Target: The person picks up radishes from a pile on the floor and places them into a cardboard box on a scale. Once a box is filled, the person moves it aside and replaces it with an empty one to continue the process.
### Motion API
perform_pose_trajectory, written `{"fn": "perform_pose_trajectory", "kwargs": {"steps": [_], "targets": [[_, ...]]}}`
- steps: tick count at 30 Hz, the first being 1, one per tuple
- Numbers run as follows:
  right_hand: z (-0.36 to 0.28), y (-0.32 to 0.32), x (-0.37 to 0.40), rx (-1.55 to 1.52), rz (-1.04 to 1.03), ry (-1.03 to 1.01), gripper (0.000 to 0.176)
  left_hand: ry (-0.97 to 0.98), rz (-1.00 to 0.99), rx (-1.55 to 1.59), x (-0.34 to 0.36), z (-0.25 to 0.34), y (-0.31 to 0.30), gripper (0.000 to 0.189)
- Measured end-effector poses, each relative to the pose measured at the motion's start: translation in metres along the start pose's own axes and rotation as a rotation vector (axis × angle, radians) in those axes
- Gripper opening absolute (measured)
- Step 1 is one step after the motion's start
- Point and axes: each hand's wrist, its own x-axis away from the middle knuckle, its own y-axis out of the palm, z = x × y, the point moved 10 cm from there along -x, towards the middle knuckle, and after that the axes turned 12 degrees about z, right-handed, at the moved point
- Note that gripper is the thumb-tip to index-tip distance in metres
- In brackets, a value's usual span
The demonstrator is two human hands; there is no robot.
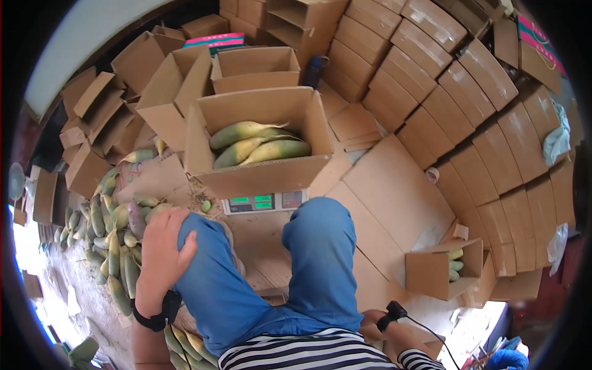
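One left hand (pixel 161 243) rests on the knee (pixel 213 265) beside piled mangoes (pixel 116 250).

mangoes (pixel 259 147) in box (pixel 259 179); box on scale (pixel 262 202); loose pile (pixel 114 243) left of scale

Nothing here can be read for certain. The scale (pixel 265 201) at the centre of the frame has two lit green displays, but their digits are too small to make out. The pink-and-teal box (pixel 216 42) at upper centre carries print that is equally illegible.
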Motion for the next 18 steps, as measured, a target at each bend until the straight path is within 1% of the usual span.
{"fn": "perform_pose_trajectory", "kwargs": {"steps": [2,3,4,5,6,7,8,9,10,11,12,13,14,15,16,17,18], "targets": [[-0.015,-0.016,0.0,-0.096,-0.091,-0.07,0.057,-0.021,0.011,-0.015,0.004,-0.006,-0.008,0.034],[0.001,-0.023,-0.013,-0.134,0.029,-0.082,0.054,-0.037,0.004,-0.008,0.007,-0.01,-0.011,0.035],[0.004,-0.048,-0.023,-0.206,0.142,0.025,0.052,-0.044,0.007,-0.023,0.009,-0.013,-0.016,0.035],[0.012,-0.078,-0.023,-0.217,0.283,0.062,0.051,-0.043,-0.04,-0.033,0.01,-0.018,-0.015,0.036],[0.012,-0.11,-0.028,-0.236,0.441,0.04,0.047,-0.041,-0.086,-0.039,0.01,-0.02,-0.014,0.037],[0.011,-0.143,-0.028,-0.244,0.593,0.01,0.041,-0.044,-0.082,-0.044,0.005,-0.022,-0.019,0.037],[0.008,-0.174,-0.029,-0.312,0.675,-0.018,0.037,-0.026,-0.117,-0.035,-0.001,-0.022,-0.021,0.039],[-0.008,-0.218,-0.012,-0.425,0.75,-0.015,0.035,-0.01,-0.151,-0.027,-0.008,-0.022,-0.022,0.041],[-0.016,-0.252,-0.006,-0.408,0.838,-0.055,0.034,-0.017,-0.146,-0.033,-0.019,-0.021,-0.024,0.041],[-0.029,-0.288,0.011,-0.467,0.915,-0.082,0.031,-0.121,-0.081,0.073,-0.036,-0.023,-0.027,0.043],[-0.032,-0.31,0.012,-0.641,0.941,-0.175,0.029,-0.225,-0.02,0.181,-0.052,-0.028,-0.029,0.045],[-0.034,-0.33,0.013,-0.817,0.958,-0.265,0.027,-0.255,0.002,0.262,-0.068,-0.032,-0.023,0.047],[-0.045,-0.355,0.025,-0.911,0.944,-0.287,0.026,-0.288,0.021,0.344,-0.082,-0.041,-0.012,0.048],[-0.058,-0.38,0.044,-1.006,0.926,-0.307,0.025,-0.251,0.039,0.3,-0.097,-0.05,0.0,0.048],[-0.065,-0.399,0.056,-1.017,0.933,-0.327,0.026,-0.216,0.059,0.256,-0.108,-0.06,0.012,0.049],[-0.07,-0.416,0.066,-1.026,0.941,-0.35,0.026,-0.231,0.055,0.254,-0.112,-0.071,0.027,0.049],[-0.074,-0.43,0.073,-1.02,0.929,-0.35,0.026,-0.208,0.089,0.053,-0.117,-0.081,0.036,0.05]]}}
